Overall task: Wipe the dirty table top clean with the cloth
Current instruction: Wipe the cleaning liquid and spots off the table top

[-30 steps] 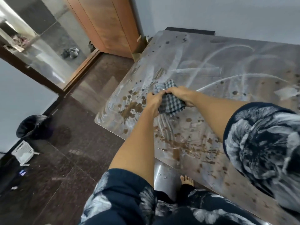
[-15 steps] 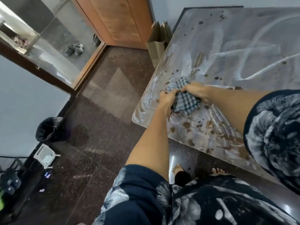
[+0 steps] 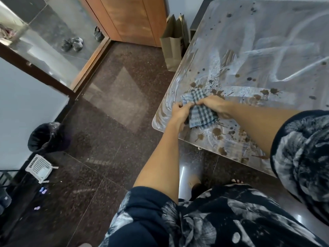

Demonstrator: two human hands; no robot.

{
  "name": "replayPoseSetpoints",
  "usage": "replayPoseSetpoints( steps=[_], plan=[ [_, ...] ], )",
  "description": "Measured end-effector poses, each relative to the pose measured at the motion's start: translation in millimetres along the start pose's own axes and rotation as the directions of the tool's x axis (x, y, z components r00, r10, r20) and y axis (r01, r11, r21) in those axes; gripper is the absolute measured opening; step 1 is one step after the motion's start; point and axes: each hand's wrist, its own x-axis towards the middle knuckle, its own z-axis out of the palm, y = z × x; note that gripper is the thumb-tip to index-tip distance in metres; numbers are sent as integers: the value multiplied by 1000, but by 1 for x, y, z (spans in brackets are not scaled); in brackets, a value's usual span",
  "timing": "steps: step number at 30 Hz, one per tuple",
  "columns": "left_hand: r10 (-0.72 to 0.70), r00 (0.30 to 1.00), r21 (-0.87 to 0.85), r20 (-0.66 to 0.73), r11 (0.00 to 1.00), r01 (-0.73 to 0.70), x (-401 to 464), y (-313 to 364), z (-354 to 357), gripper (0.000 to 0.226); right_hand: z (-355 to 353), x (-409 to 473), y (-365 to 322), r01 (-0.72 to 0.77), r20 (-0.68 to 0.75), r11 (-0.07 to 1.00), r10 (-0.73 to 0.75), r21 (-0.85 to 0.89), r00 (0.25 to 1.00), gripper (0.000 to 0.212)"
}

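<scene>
i'm mid-wipe at the near left corner of the table point(image 3: 267, 41). my left hand point(image 3: 179, 113) and right hand point(image 3: 213, 105) both clutch the cloth point(image 3: 201, 113), fingers curled into its bunched checked folds, and it lies against the top just inside the rounded corner. brown spots point(image 3: 216, 131) lie all around it and white smears run farther in, so i judge the job far from done. next i'd need to spread the cloth flatter and press it through the spots beside it. i can read no brand, label or writing anywhere.
</scene>
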Motion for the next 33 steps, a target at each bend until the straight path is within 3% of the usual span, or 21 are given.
replayPoseSetpoints(
  steps=[3,6,8,10,12,15,21,27,33],
  plan=[
    [-5,1000,-24,9,1000,5,-1,1,-3,22,3,-1,-1,12,20,1000,-12,-29,1000,34],
    [3,1000,-68,28,998,-1,0,-5,-6,22,9,-6,3,120,-62,962,-139,-247,988,51],
    [-6,1000,-92,30,996,9,0,-13,-8,21,14,-7,9,263,-130,870,-343,-418,930,57],
    [-13,1000,-117,-5,993,12,2,-24,-9,19,19,-3,21,351,-69,712,-488,-609,870,57],
    [23,997,-78,-78,997,-29,2,-33,-10,16,22,-1,29,298,-32,571,-496,-765,868,52],
    [150,971,39,-186,989,-145,3,-39,-11,19,29,-1,38,188,-79,458,-502,-869,861,46],
    [301,928,189,-221,946,-262,6,-39,-17,35,49,0,34,184,-118,496,-516,-848,848,47],
    [272,936,207,-223,952,-227,9,-35,-22,34,60,5,35,158,-156,563,-470,-811,869,51],
    [248,938,199,-243,959,-202,9,-37,-22,28,61,7,42,155,-141,520,-485,-840,863,55]
  ],
)
